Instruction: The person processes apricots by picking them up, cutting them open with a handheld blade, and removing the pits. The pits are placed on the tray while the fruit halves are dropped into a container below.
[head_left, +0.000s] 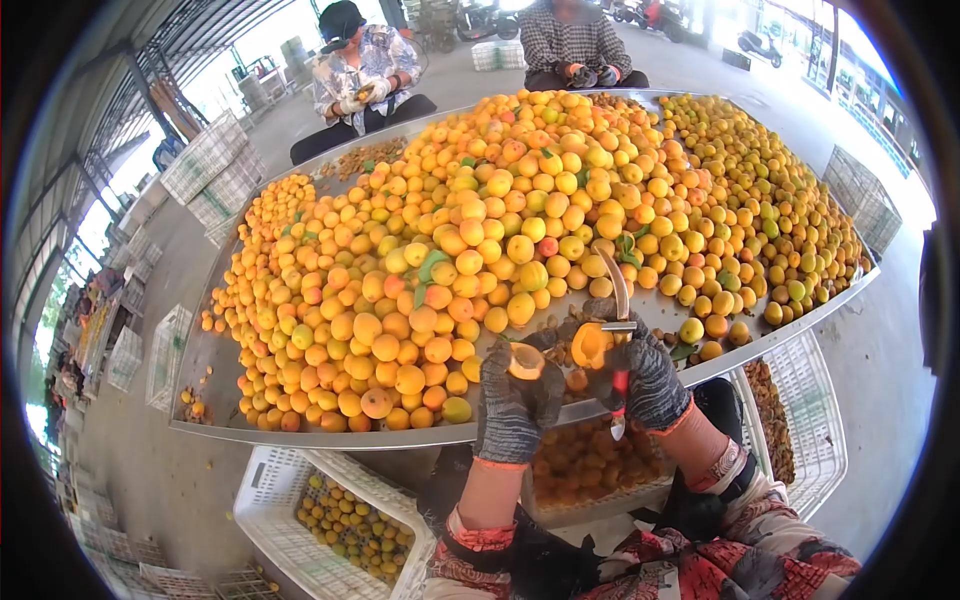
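The fingers [497, 375] of my left hand [515, 400] are clenched round an apricot half [527, 360]. Its cut face is turned up, bright orange with a paler hollow in the middle. My right hand [648, 378] is closed too. It grasps a second half [590, 345], deeper orange and tilted toward the first, along with a knife [618, 290] whose curved blade rises above the knuckles. Both hands wear dark knitted gloves with orange cuffs. They sit close together at the near edge of the counter [300, 437], the two halves just apart.

The counter is a wide metal tray heaped with whole apricots [480, 230]. They are yellow to orange, some blushed red, with a few green leaves among them.

Below the hands a crate [590, 465] holds cut fruit. A white crate [275, 480] at lower left holds small whole apricots. Another crate [815, 420] on the right carries a strip of darker brown pieces, too small for me to tell what they are.

Across the counter sit two other people, one in a cap [360, 75] and one in a checked shirt [575, 40]. Both have gloved hands at work.
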